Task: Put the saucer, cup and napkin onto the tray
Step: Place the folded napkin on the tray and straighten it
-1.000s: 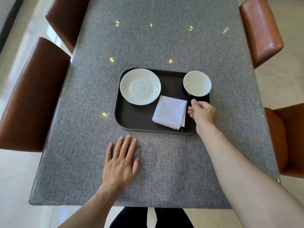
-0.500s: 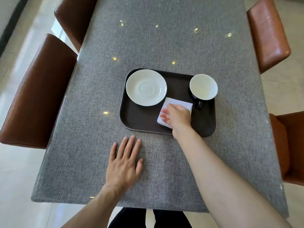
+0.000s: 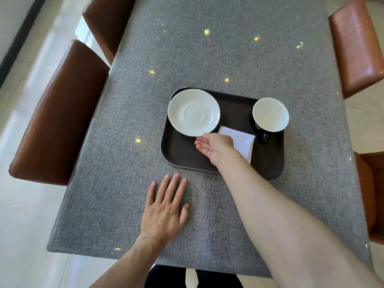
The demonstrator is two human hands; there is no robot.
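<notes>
A dark brown tray [image 3: 180, 156] lies on the grey table. On its left part sits a white saucer [image 3: 193, 112], and at its right end stands a cup [image 3: 270, 114], white inside and dark outside. Between them lies a folded white napkin [image 3: 242, 140], half covered by my right hand [image 3: 216, 146]. That hand is over the tray with fingers spread, its thumb at the saucer's near rim, holding nothing. My left hand [image 3: 164, 210] rests flat on the table in front of the tray, fingers apart.
Brown leather chairs stand along the table: two on the left [image 3: 58, 115] [image 3: 108, 23] and two on the right [image 3: 357, 44] [image 3: 372, 194]. The table's near edge [image 3: 124, 254] is close to my body. Bright light spots dot the tablecloth.
My right hand left the cup's handle, passed over the napkin and moved left to the saucer's near rim. The left hand stayed flat on the table.
</notes>
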